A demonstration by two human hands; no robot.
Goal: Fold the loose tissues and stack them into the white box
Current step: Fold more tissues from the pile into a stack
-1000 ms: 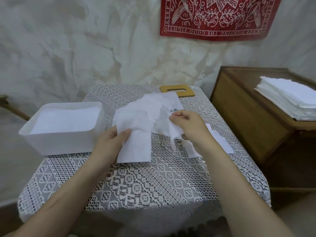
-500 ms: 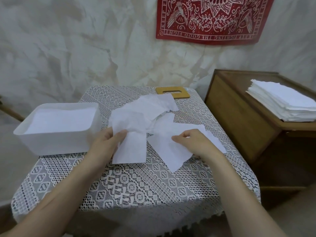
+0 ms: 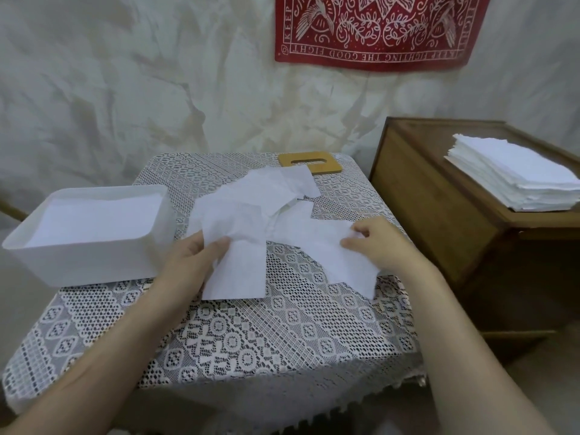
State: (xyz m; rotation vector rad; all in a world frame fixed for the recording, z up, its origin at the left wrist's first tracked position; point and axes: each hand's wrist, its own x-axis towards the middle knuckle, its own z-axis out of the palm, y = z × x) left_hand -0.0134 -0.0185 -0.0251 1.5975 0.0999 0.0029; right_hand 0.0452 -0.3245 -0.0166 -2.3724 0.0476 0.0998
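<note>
Head view: I logged the left hand (image 3: 191, 262) pinching the near sheet (image 3: 238, 271) at its left edge, and the right hand (image 3: 379, 243) with curled fingers pinching the corner of a second sheet (image 3: 329, 249). I judged this was to separate them from the loose tissues (image 3: 266, 211) heaped just beyond both hands on the lace cloth (image 3: 251, 334). The white box (image 3: 94, 255) sat open just left of the left hand with white tissue inside, probably kept close for a short carry.

Lace-covered table (image 3: 238, 340) w/ white box (image 3: 88, 262) (left), loose tissues (image 3: 266, 208) mid, wooden lid (image 3: 329, 167) at back
</note>
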